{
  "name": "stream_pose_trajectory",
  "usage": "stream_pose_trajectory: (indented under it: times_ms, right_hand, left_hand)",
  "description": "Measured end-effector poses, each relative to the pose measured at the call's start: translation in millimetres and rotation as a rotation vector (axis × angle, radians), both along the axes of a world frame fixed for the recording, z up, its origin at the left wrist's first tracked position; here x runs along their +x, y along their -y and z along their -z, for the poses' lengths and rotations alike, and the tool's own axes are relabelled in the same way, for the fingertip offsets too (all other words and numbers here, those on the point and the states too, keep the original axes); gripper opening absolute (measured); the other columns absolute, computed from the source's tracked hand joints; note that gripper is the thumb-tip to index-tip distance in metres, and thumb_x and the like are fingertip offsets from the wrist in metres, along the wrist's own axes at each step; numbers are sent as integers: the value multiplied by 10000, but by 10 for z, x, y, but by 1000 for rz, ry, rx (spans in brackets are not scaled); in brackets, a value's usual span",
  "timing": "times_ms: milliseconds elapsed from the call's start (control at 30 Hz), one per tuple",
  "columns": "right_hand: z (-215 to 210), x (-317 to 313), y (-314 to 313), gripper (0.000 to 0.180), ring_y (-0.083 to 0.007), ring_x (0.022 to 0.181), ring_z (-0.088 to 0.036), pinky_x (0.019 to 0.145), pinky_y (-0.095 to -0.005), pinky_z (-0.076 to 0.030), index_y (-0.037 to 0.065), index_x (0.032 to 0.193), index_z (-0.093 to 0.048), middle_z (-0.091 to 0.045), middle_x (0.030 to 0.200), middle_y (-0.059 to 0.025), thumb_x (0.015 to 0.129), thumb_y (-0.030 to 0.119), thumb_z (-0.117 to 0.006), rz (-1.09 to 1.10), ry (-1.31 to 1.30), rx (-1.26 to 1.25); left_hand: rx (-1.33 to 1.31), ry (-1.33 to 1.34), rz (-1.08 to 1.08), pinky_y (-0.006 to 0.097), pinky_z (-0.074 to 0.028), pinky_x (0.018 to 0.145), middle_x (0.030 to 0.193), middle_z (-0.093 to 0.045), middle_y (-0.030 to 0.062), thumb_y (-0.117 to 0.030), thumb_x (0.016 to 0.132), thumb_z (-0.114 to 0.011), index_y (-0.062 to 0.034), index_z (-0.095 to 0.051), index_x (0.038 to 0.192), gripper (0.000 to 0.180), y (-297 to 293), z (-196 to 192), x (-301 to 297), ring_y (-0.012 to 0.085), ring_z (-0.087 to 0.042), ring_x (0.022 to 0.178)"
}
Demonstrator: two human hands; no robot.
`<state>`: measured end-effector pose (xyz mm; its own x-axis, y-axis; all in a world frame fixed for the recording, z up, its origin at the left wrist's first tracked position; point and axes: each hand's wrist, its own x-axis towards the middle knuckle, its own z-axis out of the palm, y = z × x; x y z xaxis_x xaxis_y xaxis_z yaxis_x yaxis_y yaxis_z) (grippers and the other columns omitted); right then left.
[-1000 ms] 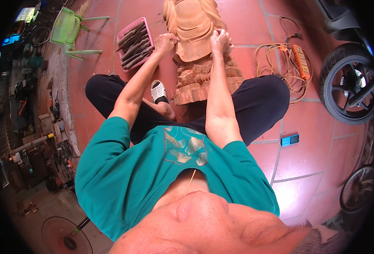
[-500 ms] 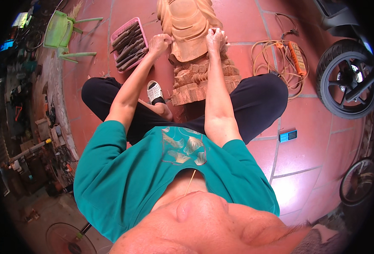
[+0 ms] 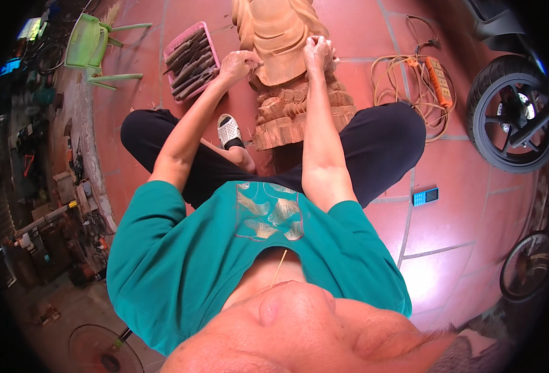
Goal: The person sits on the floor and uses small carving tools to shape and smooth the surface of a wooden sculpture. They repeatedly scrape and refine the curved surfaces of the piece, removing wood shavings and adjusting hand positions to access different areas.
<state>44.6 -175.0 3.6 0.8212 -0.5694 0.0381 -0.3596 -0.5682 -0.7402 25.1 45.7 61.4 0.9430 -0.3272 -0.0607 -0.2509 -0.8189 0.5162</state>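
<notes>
A carved wooden figure with folded robes lies on the floor in front of me, its rough carved base toward me between my knees. My left hand is closed with its fingertips at the figure's left edge, just above the base. At the right edge, my right hand is also closed, thumb and fingers pinched together against the wood. Whatever either hand holds is too small or hidden to make out.
Left of the figure, a pink basket holds several dark-handled tools. A green chair stands farther left. To the right are an orange power strip with coiled cord, a motorbike wheel and a blue phone.
My left hand has shifted slightly right, its fingertips closer over the figure's edge. My right hand stays pinched at the right edge. The whole view has shifted a little.
</notes>
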Motion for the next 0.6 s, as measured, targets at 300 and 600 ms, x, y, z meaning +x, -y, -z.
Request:
stream_pose_trajectory:
  times_ms: [300, 600]
  right_hand:
    - [-83, 7, -118, 180, -277, 1086, -554, 972, -538, -298, 215, 950, -687, -640, 1078, -40, 877, 337, -577, -36, 3, 25]
    - [-28, 0, -56, 197, -274, 1106, -549, 992, -552, -273, 220, 967, -686, -642, 1107, -35, 886, 356, -568, -11, -12, 32]
  left_hand:
    - [37, 41, 11, 347, -517, 696, 815, -706, 93, -59, 783, -675, -101, -734, 888, 128, -184, 34, 115, 239, -677, 742]
    - [505, 93, 519, 433, -498, 689, 853, -664, 128, -73, 754, -625, -74, -681, 840, 103, 205, -392, -93, 340, -635, 833]
